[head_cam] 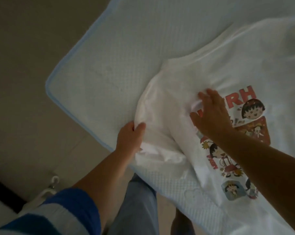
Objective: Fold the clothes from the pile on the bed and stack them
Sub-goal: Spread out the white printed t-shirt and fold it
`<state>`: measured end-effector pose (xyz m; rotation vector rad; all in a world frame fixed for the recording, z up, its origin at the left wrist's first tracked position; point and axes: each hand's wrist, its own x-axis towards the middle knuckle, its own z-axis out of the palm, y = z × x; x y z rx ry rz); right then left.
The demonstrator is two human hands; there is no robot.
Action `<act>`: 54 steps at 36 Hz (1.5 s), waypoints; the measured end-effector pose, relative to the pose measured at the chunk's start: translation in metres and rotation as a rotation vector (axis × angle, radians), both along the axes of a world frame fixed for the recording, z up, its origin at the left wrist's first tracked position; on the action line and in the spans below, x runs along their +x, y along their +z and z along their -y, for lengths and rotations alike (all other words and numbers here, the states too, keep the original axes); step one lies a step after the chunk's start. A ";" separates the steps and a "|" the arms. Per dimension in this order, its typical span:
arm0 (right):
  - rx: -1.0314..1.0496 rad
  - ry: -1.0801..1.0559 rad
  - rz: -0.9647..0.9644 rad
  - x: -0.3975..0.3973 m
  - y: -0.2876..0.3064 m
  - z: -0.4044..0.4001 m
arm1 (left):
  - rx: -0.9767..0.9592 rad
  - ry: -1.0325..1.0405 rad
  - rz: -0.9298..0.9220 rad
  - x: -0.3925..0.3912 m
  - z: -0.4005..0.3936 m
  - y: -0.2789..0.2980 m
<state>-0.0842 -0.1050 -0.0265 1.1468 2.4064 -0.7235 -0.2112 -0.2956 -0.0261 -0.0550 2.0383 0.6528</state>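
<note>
Folding the shirt (228,68) spread on the bed (109,56), the left hand (129,138) pinches its edge at 9 o'clock; the right hand (211,114), fingers spread, should pin the print while cloth crosses toward 3 o'clock.

The bed (109,53) runs slantwise across the view, its near corner rounded and pointing lower left. A pale, quilted pad (99,85) with a fine dotted texture covers it, edged by a light blue binding (49,92) along the left side and around the corner. On the pad lies a white T-shirt (228,68), spread toward the upper right and bunched into folds at its lower left end near the bed's edge. Its printed side faces up, with red letters and cartoon figures (250,109). Beside the bed is a grey-brown floor (24,65).
</note>
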 end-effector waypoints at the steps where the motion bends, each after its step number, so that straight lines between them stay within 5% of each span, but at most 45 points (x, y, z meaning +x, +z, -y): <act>1: 0.005 -0.019 -0.002 0.001 0.001 0.001 | 0.008 0.051 -0.068 -0.004 0.002 0.001; 7: -0.006 -0.015 0.039 0.012 0.009 0.022 | -0.037 -0.154 -0.267 -0.032 0.027 0.002; 11: 0.015 0.010 0.018 0.026 0.020 0.043 | -0.143 -0.249 -0.131 -0.039 0.033 -0.007; 16: -0.032 0.037 -0.047 0.056 0.043 0.084 | 0.030 -0.021 0.152 -0.024 0.049 0.000; 19: -0.127 0.037 -0.053 0.081 0.054 0.115 | 0.004 -0.060 0.201 -0.013 0.063 0.003; 28: -0.662 -0.567 0.062 0.090 0.030 0.166 | -0.059 -0.106 -0.176 0.002 0.084 0.012; 32: -0.774 -0.687 0.059 0.074 0.003 0.179 | -0.002 -0.063 -0.114 0.012 0.088 0.014; 38: -0.676 -0.970 -0.023 0.066 -0.021 0.201 | -0.022 -0.047 0.186 0.020 0.108 0.004; 46: -0.832 -1.244 -0.164 0.079 -0.013 0.239 | 0.024 -0.128 -0.191 0.007 0.131 -0.015; 54: -0.776 -1.201 -0.033 0.103 0.009 0.274 | -0.182 -0.419 -0.206 0.003 0.142 -0.010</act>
